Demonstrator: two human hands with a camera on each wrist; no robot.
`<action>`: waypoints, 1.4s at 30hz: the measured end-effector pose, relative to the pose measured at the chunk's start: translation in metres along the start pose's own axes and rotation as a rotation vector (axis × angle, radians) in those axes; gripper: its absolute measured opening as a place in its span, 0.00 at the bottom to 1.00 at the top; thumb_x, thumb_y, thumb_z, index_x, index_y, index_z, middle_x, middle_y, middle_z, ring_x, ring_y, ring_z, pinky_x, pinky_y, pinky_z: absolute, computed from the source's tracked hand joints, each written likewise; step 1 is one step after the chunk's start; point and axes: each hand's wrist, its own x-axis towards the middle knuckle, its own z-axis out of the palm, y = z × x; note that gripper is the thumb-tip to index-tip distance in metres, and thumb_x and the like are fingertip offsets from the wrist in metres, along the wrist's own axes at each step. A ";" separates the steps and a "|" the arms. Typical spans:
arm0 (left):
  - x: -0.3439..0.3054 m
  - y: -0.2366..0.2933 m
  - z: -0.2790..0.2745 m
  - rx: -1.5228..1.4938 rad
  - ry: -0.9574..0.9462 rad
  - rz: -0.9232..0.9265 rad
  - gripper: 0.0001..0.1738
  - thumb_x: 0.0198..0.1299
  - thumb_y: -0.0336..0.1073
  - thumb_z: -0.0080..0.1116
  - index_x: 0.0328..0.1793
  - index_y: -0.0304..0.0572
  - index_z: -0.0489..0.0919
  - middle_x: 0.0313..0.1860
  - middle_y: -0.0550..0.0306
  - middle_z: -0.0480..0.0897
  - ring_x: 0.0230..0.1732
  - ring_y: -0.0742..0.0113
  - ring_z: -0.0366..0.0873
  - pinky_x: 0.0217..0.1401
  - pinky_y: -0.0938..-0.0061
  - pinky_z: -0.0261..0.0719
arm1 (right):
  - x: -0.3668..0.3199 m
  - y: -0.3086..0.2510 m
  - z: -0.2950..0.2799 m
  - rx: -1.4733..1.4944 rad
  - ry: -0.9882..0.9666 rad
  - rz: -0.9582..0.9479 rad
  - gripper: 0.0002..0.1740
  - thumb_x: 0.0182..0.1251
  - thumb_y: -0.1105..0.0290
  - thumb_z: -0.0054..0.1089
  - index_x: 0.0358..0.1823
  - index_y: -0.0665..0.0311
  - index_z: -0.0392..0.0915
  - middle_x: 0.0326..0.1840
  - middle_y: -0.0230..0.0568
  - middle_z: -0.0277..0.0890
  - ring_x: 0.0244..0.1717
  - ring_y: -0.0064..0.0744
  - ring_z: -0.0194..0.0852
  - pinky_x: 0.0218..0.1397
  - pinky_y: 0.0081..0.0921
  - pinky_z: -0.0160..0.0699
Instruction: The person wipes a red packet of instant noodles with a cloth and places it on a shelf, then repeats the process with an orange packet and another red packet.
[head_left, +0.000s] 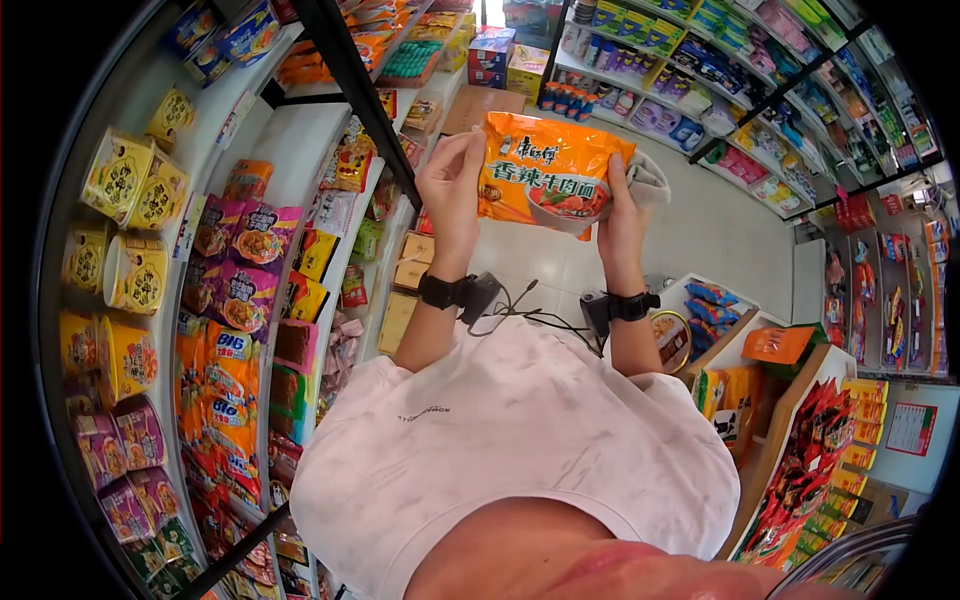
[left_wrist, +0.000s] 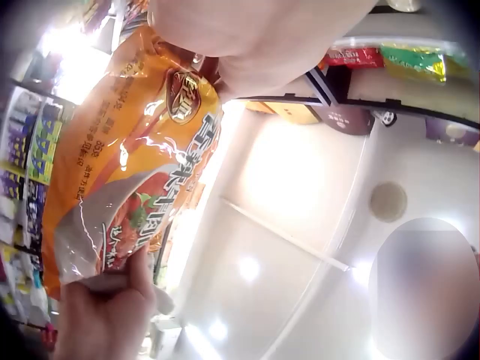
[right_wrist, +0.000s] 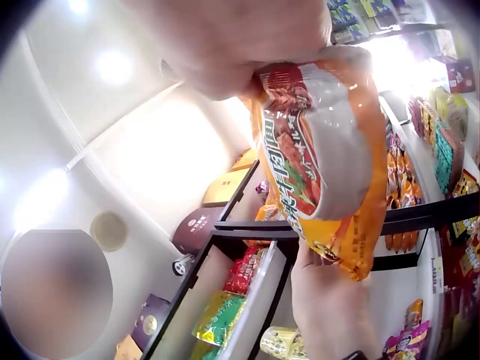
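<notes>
An orange noodle packet [head_left: 550, 172] is held up between both hands, its printed front facing the head camera. The left hand [head_left: 452, 185] pinches its left end; the right hand [head_left: 624, 205] grips the right end, thumb on the front, with a greyish cloth-like item [head_left: 650, 180] beside it. In the left wrist view the packet [left_wrist: 127, 157] hangs between the near left hand [left_wrist: 255, 37] and the right hand [left_wrist: 109, 307]. The right wrist view shows the packet [right_wrist: 322, 157] below the near right hand [right_wrist: 232, 37], with the left hand [right_wrist: 330, 300] at its far end.
Shelves of snack bags and tubs [head_left: 135, 270] stand close on the left. Shelving with boxed goods [head_left: 680, 60] lines the back right. A wooden display bin [head_left: 800, 430] with red packets is near the right side. Tiled floor [head_left: 540, 255] shows between the arms.
</notes>
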 end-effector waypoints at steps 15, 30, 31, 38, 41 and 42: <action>-0.005 0.023 -0.001 0.568 -0.202 0.271 0.05 0.74 0.31 0.52 0.50 0.37 0.75 0.31 0.50 0.81 0.27 0.65 0.80 0.30 0.74 0.73 | -0.001 -0.058 0.012 -0.307 -0.074 -0.222 0.20 0.76 0.63 0.58 0.61 0.68 0.74 0.54 0.38 0.78 0.49 0.23 0.76 0.50 0.20 0.75; -0.022 0.030 0.027 0.635 -0.373 0.329 0.05 0.70 0.30 0.56 0.49 0.40 0.75 0.31 0.42 0.83 0.32 0.42 0.83 0.29 0.60 0.76 | -0.033 -0.058 0.032 -0.106 -0.616 0.083 0.28 0.75 0.64 0.58 0.71 0.68 0.65 0.62 0.40 0.74 0.63 0.23 0.68 0.67 0.24 0.66; -0.024 0.028 0.029 0.628 -0.389 0.359 0.05 0.69 0.29 0.57 0.49 0.40 0.76 0.31 0.42 0.83 0.32 0.42 0.83 0.29 0.60 0.77 | -0.034 -0.057 0.033 -0.271 -0.587 0.022 0.24 0.75 0.66 0.58 0.68 0.68 0.69 0.59 0.40 0.76 0.60 0.22 0.71 0.64 0.23 0.69; -0.035 0.024 0.044 0.615 -0.468 0.369 0.08 0.66 0.27 0.58 0.50 0.41 0.77 0.31 0.41 0.83 0.32 0.42 0.83 0.30 0.59 0.77 | -0.031 -0.042 0.026 -0.632 -0.216 -0.241 0.11 0.71 0.70 0.61 0.50 0.69 0.78 0.36 0.42 0.80 0.36 0.26 0.75 0.41 0.28 0.74; -0.029 0.017 0.045 0.596 -0.365 0.361 0.06 0.68 0.29 0.57 0.49 0.39 0.77 0.31 0.42 0.84 0.31 0.43 0.83 0.30 0.61 0.78 | -0.029 -0.040 0.027 -0.688 -0.287 -0.360 0.14 0.70 0.69 0.62 0.52 0.69 0.77 0.39 0.47 0.80 0.36 0.35 0.77 0.43 0.28 0.75; -0.023 0.019 0.044 0.567 -0.332 0.342 0.05 0.69 0.29 0.57 0.49 0.39 0.77 0.31 0.42 0.83 0.30 0.45 0.84 0.30 0.62 0.78 | -0.031 -0.039 0.027 -0.701 -0.334 -0.390 0.14 0.70 0.69 0.62 0.52 0.69 0.77 0.40 0.49 0.80 0.37 0.38 0.78 0.43 0.29 0.75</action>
